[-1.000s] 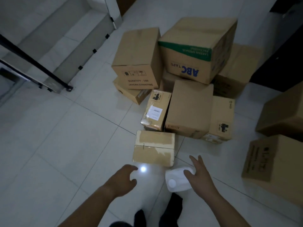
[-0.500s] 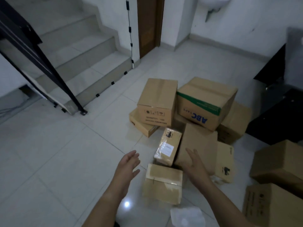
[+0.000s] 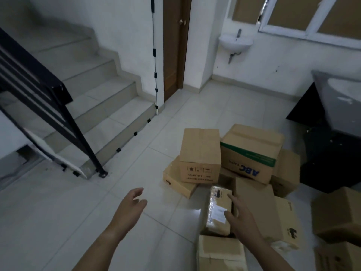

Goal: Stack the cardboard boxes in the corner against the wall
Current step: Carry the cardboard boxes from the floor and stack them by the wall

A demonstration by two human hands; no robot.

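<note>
Several cardboard boxes lie in a loose heap on the tiled floor at the lower right. A plain box (image 3: 200, 153) sits on a flat box (image 3: 175, 182); beside it is a bigger box with a green stripe and "ABC" print (image 3: 252, 153). A small taped parcel with a white label (image 3: 217, 210) leans against a tall box (image 3: 257, 204). A low box (image 3: 220, 253) lies nearest to me. My right hand (image 3: 241, 218) hovers open over the small parcel's right edge; contact is unclear. My left hand (image 3: 130, 208) is open above bare floor, holding nothing.
A staircase (image 3: 93, 98) with a black railing (image 3: 48, 102) rises at the left. A brown door (image 3: 175, 45) and a wall sink (image 3: 235, 43) stand at the back. A black cabinet (image 3: 332, 145) is on the right, with more boxes (image 3: 338, 214) below it.
The view has tilted up from the floor to the room. Both hands rose and reached forward; the right hand moved from the white jug to the small labelled parcel. The jug is out of view.
</note>
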